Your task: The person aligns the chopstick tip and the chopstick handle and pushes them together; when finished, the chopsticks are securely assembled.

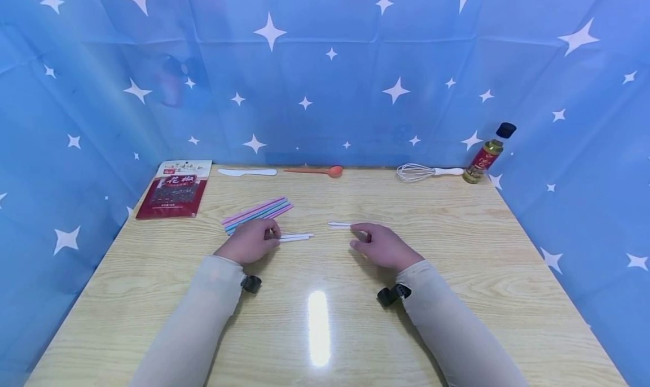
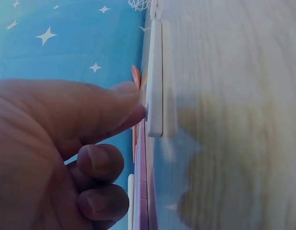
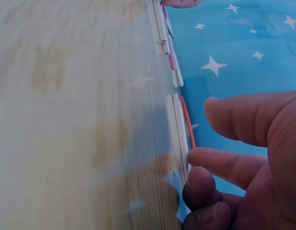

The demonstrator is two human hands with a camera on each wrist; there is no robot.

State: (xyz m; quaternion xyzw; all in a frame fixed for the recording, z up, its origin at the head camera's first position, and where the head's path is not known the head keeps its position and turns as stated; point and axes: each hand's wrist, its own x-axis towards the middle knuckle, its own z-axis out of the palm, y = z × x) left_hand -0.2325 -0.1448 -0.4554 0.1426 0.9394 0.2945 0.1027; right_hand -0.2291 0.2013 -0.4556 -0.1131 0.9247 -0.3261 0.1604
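The person's left hand [image 1: 250,241] rested on the table [image 1: 457,251] with its fingers curled and its fingertip against the near end of a pair of white sticks [image 1: 295,237], which lay flat and pointed toward the middle of the table; in the left wrist view the forefinger [image 2: 124,103] touched the end of one white stick [image 2: 154,76], though whether it pinched it or only pushed it could not be told. The right hand [image 1: 382,245] lay opposite, fingers loosely bent, its fingertips on or just beside a second pair of white sticks [image 1: 339,225] that ran leftward from it; the right wrist view showed the sticks [image 3: 179,129] lying on the table by the fingers [image 3: 219,160] rather than lifted. The two white pairs were near each other but apart, with a bare gap of table between their ends. Just behind the left hand lay a bundle of pink, green and blue sticks [image 1: 257,213], close together and untouched by either hand. As a judgement, the work looked only begun: a few white sticks had been drawn out and set apart, while the coloured bundle remained whole. Along the far edge sat a red packet [image 1: 174,188], a white knife [image 1: 247,172], an orange spoon [image 1: 316,171], a whisk [image 1: 426,172] and a bottle [image 1: 488,153], all well away from the hands.
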